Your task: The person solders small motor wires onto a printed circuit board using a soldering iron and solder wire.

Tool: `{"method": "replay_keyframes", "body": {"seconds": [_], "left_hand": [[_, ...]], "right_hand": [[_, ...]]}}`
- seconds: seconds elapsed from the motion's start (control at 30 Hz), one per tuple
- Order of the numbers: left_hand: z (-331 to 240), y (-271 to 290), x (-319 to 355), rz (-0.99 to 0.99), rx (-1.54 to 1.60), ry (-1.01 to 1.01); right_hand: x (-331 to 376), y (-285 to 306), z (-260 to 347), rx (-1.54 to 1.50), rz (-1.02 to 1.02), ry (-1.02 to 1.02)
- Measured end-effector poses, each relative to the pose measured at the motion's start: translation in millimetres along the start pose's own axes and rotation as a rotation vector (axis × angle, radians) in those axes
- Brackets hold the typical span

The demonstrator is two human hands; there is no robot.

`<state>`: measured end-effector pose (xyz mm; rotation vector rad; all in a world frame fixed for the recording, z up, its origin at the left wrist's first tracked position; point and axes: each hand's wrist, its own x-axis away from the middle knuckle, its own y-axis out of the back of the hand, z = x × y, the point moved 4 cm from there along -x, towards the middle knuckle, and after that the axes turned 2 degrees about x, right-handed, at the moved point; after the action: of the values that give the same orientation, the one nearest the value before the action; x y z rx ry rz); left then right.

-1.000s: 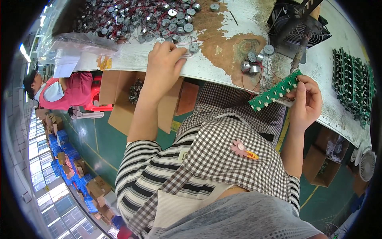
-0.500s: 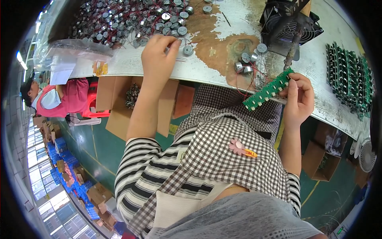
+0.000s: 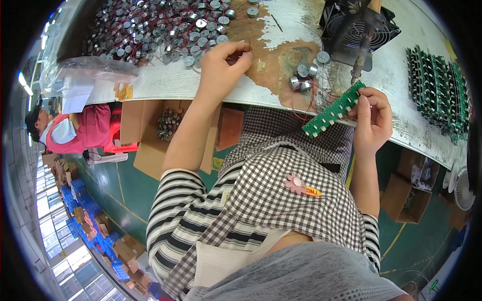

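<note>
The right hand (image 3: 372, 118) gripped a green board (image 3: 333, 109); the left hand (image 3: 224, 62) pinched a wire from a big pile of round parts (image 3: 150, 27).

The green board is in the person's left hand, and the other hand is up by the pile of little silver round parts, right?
Not quite. The head view shows the green board in the right hand, not the left. The left hand is the one up by the pile of silver round parts.
</note>
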<state>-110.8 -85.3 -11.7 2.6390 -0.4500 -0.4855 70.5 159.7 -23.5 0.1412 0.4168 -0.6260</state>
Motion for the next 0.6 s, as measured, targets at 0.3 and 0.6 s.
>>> {"method": "replay_keyframes", "body": {"seconds": [0.3, 0.6], "left_hand": [[-22, -25, -14, 0.114, 0.580, 0.029], [-55, -58, 21, 0.510, 0.748, 0.412]], "right_hand": [[0, 2, 1, -0.027, 0.049, 0.043], [-6, -3, 11, 0.179, 0.097, 0.170]]}}
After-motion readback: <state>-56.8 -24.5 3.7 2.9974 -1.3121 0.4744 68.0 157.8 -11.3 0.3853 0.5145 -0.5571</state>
